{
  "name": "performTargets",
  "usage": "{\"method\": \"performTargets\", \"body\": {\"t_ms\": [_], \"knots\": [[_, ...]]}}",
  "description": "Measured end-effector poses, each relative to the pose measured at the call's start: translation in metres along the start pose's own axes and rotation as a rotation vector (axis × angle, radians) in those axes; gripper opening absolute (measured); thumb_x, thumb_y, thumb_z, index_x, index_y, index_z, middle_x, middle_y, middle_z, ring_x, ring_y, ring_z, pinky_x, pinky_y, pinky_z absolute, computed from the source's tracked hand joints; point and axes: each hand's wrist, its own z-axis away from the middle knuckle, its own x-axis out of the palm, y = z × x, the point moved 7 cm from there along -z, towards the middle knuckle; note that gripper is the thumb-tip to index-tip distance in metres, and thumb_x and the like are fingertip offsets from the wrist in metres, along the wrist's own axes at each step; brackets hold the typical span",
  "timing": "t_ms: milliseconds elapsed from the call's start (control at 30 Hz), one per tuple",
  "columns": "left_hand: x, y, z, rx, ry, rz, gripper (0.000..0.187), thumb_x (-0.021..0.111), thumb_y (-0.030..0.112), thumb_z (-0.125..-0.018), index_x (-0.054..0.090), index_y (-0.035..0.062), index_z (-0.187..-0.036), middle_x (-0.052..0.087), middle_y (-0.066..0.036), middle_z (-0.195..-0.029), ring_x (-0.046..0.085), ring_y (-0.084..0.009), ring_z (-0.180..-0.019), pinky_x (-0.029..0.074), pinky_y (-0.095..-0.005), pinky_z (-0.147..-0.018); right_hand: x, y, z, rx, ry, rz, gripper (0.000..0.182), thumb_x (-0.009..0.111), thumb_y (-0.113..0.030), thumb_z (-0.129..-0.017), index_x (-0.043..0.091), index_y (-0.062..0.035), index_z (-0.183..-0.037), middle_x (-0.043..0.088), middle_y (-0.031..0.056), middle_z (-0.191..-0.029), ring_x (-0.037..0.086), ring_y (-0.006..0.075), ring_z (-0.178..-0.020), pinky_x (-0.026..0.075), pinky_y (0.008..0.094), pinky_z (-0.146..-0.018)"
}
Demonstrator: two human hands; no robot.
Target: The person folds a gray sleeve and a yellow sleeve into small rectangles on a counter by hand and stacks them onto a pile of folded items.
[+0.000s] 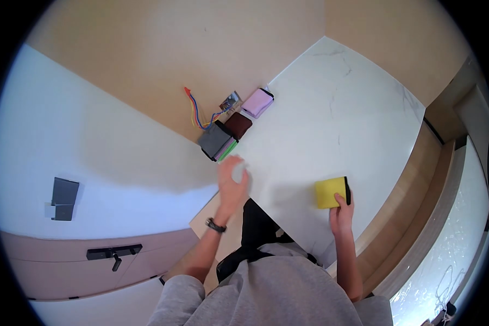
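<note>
My right hand (341,213) grips a yellow folded cloth (330,193) with a black edge, the thumb on top, over the white marbled surface. My left hand (232,183), slightly blurred, has thumb and fingers apart with nothing visible between them. It is just in front of a small group of similar folded cloths. The closest is a grey cloth (215,139) with a black edge, with a lilac and a green edge (228,150) showing beside it. Behind lie a dark maroon cloth (238,125) and a pink folded cloth (258,102).
Colored wires (194,111) come from an opening in the wall (231,101) behind the cloths. A grey switch plate (65,199) is on the left wall, near a door with a black handle (114,254). Wooden drawer-like compartments (413,201) run along the right.
</note>
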Motion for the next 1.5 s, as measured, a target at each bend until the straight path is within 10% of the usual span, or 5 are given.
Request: {"method": "performTargets", "body": {"t_ms": [600,1267,1500], "knots": [[-0.033,-0.075,-0.077,0.038,-0.195,-0.402,0.051,0.073,0.017,-0.083,0.058,0.0067,-0.131,0.056,-0.020,-0.138,0.053,-0.0396,-0.126,0.045,-0.0458,-0.105,-0.011,-0.044,0.039,-0.681,0.282,0.947,0.067,0.061,0.003,-0.085,0.036,-0.0020,-0.147,0.026,0.0224,-0.159,0.025,0.0349,-0.149,0.019,0.0451,-0.121],[-0.011,-0.078,-0.075,0.104,-0.188,-0.408,0.066,0.072,0.017,-0.085,0.045,0.0002,-0.143,0.042,-0.026,-0.149,0.042,-0.0415,-0.137,0.035,-0.0483,-0.113,0.020,-0.028,0.036,-0.728,0.007,1.258,0.056,0.073,-0.001,-0.076,0.056,-0.0049,-0.129,0.036,0.0252,-0.152,0.040,0.0425,-0.139,0.038,0.0464,-0.112],[-0.010,-0.013,-0.034,0.309,0.062,-0.240,0.034,0.066,0.006,-0.083,0.064,0.0043,-0.116,0.062,-0.015,-0.123,0.056,-0.0384,-0.118,0.044,-0.0478,-0.101,0.081,0.014,-0.005,-0.775,-0.383,1.347,0.059,0.074,0.006,-0.074,0.058,-0.0075,-0.130,0.037,0.0224,-0.152,0.042,0.0415,-0.136,0.043,0.0435,-0.108]]}}
